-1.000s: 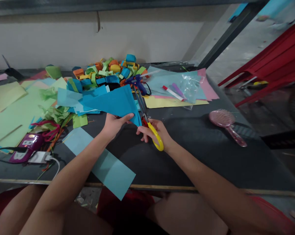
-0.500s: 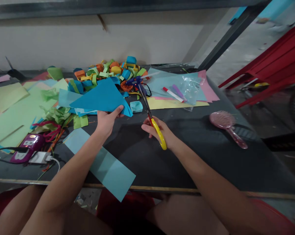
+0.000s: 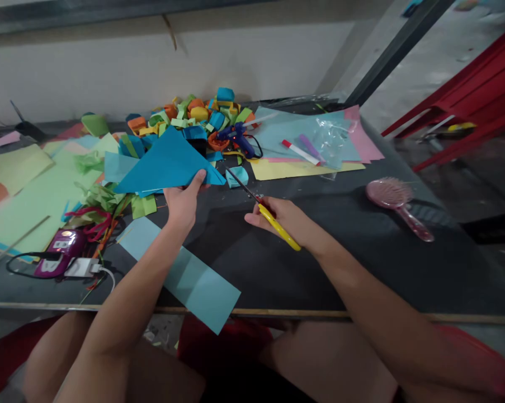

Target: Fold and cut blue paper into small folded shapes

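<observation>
In my left hand point(image 3: 184, 198) is a folded blue sheet of paper point(image 3: 162, 162), roughly triangular, pinched near its lower right corner with the thumb on top. My right hand point(image 3: 279, 218) is closed around scissors point(image 3: 277, 226) with yellow handles; their dark blades point up and left, the tips a short way right of the paper's corner and apart from it. A small light-blue folded paper piece point(image 3: 237, 177) lies beside the blade tips. Below my left forearm a light-blue paper strip point(image 3: 202, 288) hangs over the table's front edge.
Behind the hands is a heap of colourful paper pieces point(image 3: 197, 115), with a blue glue gun point(image 3: 241, 140) at its right. Markers point(image 3: 300, 152) lie on coloured sheets. A pink hairbrush point(image 3: 397, 204) lies to the right, a purple device point(image 3: 61, 252) with cables to the left.
The scissors have swung from pointing nearly straight up to pointing up and left, toward the blue paper's corner. The whole view has shifted slightly.
</observation>
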{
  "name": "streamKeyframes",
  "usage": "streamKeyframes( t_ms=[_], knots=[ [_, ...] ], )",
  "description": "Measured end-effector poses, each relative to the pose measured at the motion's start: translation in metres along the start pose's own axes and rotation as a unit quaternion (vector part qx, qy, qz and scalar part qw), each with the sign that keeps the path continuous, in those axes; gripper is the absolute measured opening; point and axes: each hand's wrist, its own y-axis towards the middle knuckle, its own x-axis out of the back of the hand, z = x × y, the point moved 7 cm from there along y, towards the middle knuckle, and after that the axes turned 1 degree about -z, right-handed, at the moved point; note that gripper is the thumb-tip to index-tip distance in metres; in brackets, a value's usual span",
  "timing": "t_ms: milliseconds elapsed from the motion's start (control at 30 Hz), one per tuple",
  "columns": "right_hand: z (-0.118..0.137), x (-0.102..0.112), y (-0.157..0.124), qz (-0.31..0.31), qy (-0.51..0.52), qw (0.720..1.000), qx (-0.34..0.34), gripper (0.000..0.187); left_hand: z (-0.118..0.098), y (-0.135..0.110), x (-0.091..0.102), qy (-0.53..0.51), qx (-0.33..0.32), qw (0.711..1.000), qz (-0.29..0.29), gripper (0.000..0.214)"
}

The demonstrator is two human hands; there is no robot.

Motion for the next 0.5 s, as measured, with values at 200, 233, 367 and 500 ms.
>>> streamKeyframes(
  t_ms=[200,233,367,500],
  knots=[
    [0.002,-0.001,-0.002,0.014,-0.057,0.998,-0.011,0.053,-0.003,-0.004,-0.001,-0.012,-0.011,1.0,-0.007,0.041],
    [0.002,-0.001,-0.002,0.013,-0.061,0.998,-0.009,0.055,-0.003,-0.005,-0.001,-0.01,-0.011,1.0,-0.014,0.043],
    [0.007,-0.003,-0.005,0.016,-0.068,0.998,0.002,0.061,-0.003,-0.008,-0.001,-0.008,-0.013,0.999,-0.032,0.047],
    [0.007,-0.007,-0.006,0.024,-0.057,0.998,-0.009,0.061,-0.007,-0.012,-0.006,-0.006,-0.017,1.0,-0.01,0.047]
  ],
)
